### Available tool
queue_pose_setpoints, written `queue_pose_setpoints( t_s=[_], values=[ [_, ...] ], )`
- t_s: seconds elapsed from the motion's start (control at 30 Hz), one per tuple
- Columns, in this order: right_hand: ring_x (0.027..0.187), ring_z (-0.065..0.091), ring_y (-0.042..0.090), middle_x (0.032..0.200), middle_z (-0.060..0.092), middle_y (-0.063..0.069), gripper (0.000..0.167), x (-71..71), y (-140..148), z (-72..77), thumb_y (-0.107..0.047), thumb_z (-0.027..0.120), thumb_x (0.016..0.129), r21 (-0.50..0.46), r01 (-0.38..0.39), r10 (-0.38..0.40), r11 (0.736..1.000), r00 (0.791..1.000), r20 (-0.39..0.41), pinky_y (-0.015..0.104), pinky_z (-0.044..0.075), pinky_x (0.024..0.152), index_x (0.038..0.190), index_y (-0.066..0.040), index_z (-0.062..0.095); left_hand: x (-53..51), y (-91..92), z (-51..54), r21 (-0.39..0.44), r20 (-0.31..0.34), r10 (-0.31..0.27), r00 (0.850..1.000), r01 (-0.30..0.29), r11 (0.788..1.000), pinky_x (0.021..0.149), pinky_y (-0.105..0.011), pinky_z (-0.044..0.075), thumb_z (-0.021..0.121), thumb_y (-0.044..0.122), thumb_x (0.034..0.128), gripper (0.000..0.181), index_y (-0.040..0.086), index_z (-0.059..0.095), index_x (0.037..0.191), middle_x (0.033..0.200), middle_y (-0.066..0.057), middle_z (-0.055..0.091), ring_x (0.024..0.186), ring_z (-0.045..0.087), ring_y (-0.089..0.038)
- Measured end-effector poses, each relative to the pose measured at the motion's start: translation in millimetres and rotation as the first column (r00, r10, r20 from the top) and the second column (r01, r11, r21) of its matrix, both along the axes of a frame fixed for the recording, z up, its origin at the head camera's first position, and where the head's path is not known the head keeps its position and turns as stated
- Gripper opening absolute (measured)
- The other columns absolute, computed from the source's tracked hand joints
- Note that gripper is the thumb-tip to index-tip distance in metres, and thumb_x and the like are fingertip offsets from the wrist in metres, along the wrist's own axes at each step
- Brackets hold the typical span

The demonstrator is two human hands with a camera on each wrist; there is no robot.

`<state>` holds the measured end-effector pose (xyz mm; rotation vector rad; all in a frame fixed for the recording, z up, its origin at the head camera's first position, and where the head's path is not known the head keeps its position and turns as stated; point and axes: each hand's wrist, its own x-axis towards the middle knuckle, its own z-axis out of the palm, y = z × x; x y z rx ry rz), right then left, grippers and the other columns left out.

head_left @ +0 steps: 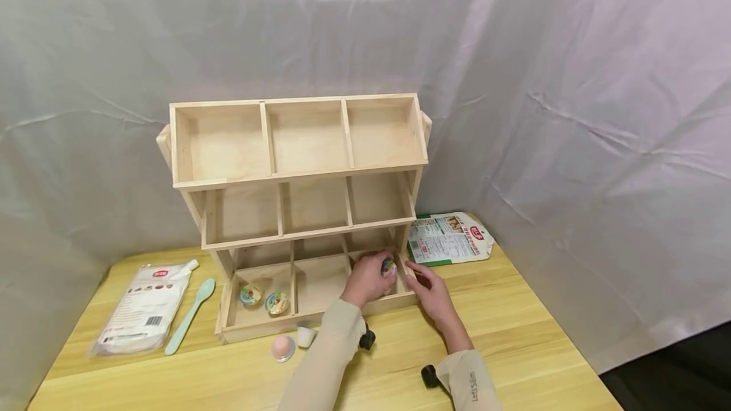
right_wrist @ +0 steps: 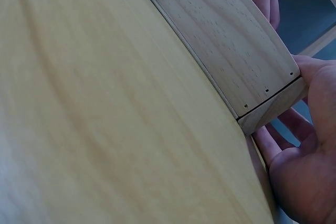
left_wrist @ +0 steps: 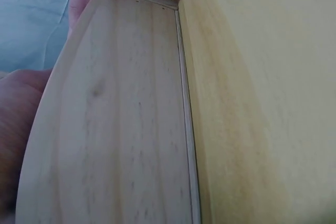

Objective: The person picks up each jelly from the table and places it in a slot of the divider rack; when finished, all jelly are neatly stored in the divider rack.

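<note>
My left hand (head_left: 370,278) holds a small jelly cup (head_left: 389,267) with a colourful printed lid, inside the bottom right compartment of a wooden three-tier shelf (head_left: 320,319). Fingers hide part of the cup. Against the outer right side of the bottom tray, my right hand (head_left: 432,293) rests with its fingers touching the side wall. The right wrist view shows this hand (right_wrist: 307,145) at the tray's front corner. Two jelly cups (head_left: 250,295) lie lid up in the bottom left compartment. In front of the tray, a pink jelly cup (head_left: 282,347) and a white cup (head_left: 306,336) are on the table.
At left lie a clear-and-white printed pouch (head_left: 139,309) and a pale green spoon (head_left: 191,316). A green-and-white printed packet (head_left: 451,238) sits right of the shelf. Grey curtains (head_left: 320,37) hang behind and beside the wooden table (head_left: 514,347).
</note>
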<state>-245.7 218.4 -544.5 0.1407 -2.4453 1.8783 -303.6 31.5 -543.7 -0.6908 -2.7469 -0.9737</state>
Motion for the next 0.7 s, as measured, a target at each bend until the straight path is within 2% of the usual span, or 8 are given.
queue_pose_setpoints(
  t_s=[0.23, 0.3, 0.43, 0.53, 0.6, 0.7],
  values=[
    [0.143, 0.047, 0.041, 0.154, 0.051, 0.022, 0.044, 0.8, 0.2, 1.4, -0.010, 0.063, 0.104, 0.009, -0.007, 0.007, 1.000, 1.000, -0.003, 0.053, 0.040, 0.117, 0.146, 0.001, 0.056, 1.2, 2.2, -0.2, -0.041, -0.025, -0.014, 1.000, 0.013, 0.999, 0.080, -0.035, 0.057, 0.077, 0.019, 0.0864, 0.028, 0.012, 0.072, 0.113, 0.104, -0.004, 0.074, 0.088, 0.068, -0.020],
    [0.143, 0.047, 0.041, 0.154, 0.051, 0.022, 0.044, 0.7, 0.1, 1.4, -0.010, 0.062, 0.104, 0.004, -0.009, 0.009, 1.000, 1.000, -0.003, 0.053, 0.039, 0.118, 0.146, 0.001, 0.056, 2.3, 2.3, 0.8, -0.052, -0.022, -0.011, 1.000, 0.010, 0.999, 0.085, -0.038, 0.058, 0.078, 0.019, 0.0858, 0.029, 0.011, 0.072, 0.114, 0.110, -0.005, 0.074, 0.095, 0.069, -0.022],
    [0.145, 0.044, 0.042, 0.153, 0.051, 0.024, 0.044, 1.2, 0.2, 1.8, -0.009, 0.062, 0.104, -0.002, -0.012, 0.012, 1.000, 1.000, -0.016, 0.055, 0.036, 0.120, 0.145, 0.003, 0.056, 4.5, 2.8, 2.3, -0.049, -0.017, 0.006, 1.000, -0.006, 0.999, 0.098, -0.044, 0.056, 0.078, 0.021, 0.0894, 0.038, 0.011, 0.071, 0.125, 0.128, -0.008, 0.069, 0.113, 0.067, -0.029],
    [0.144, 0.045, 0.042, 0.153, 0.051, 0.024, 0.044, 2.2, 0.2, 2.6, -0.010, 0.062, 0.104, 0.000, -0.017, 0.017, 1.000, 1.000, -0.020, 0.055, 0.038, 0.119, 0.145, 0.003, 0.055, 5.5, 2.9, 2.4, -0.046, -0.015, 0.021, 1.000, -0.022, 0.999, 0.103, -0.046, 0.054, 0.077, 0.025, 0.0925, 0.042, 0.011, 0.069, 0.132, 0.135, -0.008, 0.067, 0.120, 0.065, -0.032],
    [0.143, 0.047, 0.042, 0.153, 0.051, 0.023, 0.044, 2.8, 0.3, 3.2, -0.011, 0.062, 0.104, 0.002, -0.021, 0.021, 1.000, 1.000, -0.013, 0.048, 0.044, 0.116, 0.146, 0.002, 0.055, 5.6, 2.9, 2.1, -0.051, -0.021, 0.028, 0.999, -0.029, 0.998, 0.103, -0.046, 0.054, 0.077, 0.027, 0.0930, 0.043, 0.012, 0.068, 0.132, 0.136, -0.008, 0.066, 0.120, 0.065, -0.031],
    [0.140, 0.050, 0.042, 0.154, 0.051, 0.022, 0.045, 2.7, 0.4, 3.7, -0.012, 0.061, 0.105, 0.004, -0.026, 0.026, 1.000, 1.000, -0.002, 0.029, 0.050, 0.106, 0.147, 0.001, 0.054, 5.5, 2.5, 2.3, -0.047, -0.027, 0.029, 0.999, -0.031, 0.998, 0.102, -0.045, 0.054, 0.078, 0.028, 0.0923, 0.044, 0.012, 0.068, 0.132, 0.134, -0.008, 0.067, 0.118, 0.066, -0.029]
  ],
)
